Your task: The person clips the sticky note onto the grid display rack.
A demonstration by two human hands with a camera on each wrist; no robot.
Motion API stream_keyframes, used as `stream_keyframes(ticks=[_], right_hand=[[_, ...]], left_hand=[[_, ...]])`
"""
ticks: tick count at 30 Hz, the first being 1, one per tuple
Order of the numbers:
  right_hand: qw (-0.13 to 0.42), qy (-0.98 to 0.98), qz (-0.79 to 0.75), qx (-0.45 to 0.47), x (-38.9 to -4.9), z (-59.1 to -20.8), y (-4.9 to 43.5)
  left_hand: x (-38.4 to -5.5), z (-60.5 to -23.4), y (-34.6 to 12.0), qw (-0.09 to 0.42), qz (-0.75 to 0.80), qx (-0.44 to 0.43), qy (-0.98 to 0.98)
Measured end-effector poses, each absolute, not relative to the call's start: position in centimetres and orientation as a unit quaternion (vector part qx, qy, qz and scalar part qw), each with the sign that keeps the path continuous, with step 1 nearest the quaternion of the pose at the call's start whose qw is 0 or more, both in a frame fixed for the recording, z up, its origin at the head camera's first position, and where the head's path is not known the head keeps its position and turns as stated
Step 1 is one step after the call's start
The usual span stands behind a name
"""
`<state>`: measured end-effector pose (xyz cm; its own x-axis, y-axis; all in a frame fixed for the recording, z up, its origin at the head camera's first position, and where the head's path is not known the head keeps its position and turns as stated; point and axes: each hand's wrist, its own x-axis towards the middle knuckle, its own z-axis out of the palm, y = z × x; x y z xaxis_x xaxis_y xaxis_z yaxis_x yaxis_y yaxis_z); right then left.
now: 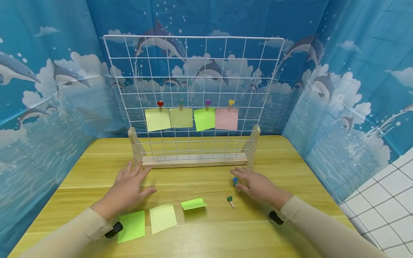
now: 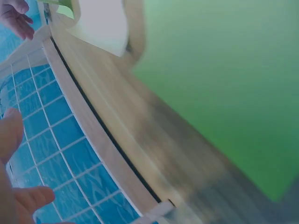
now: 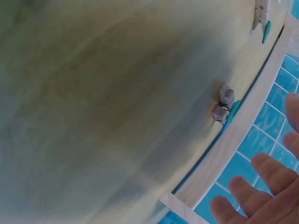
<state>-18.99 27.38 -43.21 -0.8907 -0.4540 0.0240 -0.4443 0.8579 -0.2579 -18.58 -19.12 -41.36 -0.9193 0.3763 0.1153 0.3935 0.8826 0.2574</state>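
Note:
My left hand (image 1: pixel 126 189) is spread with nothing in its fingers, above the table and left of the wire grid's wooden base (image 1: pixel 193 162). Below its wrist lies a green sticky note (image 1: pixel 131 226), which looms large in the left wrist view. A pale yellow note (image 1: pixel 162 218) is beside it, followed by a bent green note (image 1: pixel 194 204). Over on the right, my right hand (image 1: pixel 258 184) holds its fingers loosely extended, thumb and fingertips close by a blue heart clip (image 1: pixel 235 181). Nearer me lies a small wooden peg with a green heart (image 1: pixel 230 200).
The white wire grid (image 1: pixel 206 83) stands upright at the back of the table (image 1: pixel 206 240). Heart-topped pegs hold a pale yellow note (image 1: pixel 157 120), an olive note (image 1: pixel 181 118), a green note (image 1: pixel 204 120) and a pink note (image 1: pixel 227 119) on it. Dolphin-print curtains (image 1: pixel 348 89) surround the table.

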Motion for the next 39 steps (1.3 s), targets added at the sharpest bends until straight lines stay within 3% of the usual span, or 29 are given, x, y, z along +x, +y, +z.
stream_keyframes(ticks=[10,23,39], right_hand=[[0.034,0.964,-0.112,-0.239,-20.1,-44.1,27.5],[0.056,0.964,-0.112,-0.235,-21.4,-44.2,27.5],[0.140,0.952,-0.206,-0.177,-22.5,-44.5,27.4]], left_hand=[[-17.9,-42.4,-21.4,0.003,-0.147,-0.209,-0.967],[-17.3,-43.1,-24.0,-0.129,-0.164,-0.230,-0.951],[-17.4,-44.5,-24.4,-0.158,-0.196,-0.222,-0.942]])
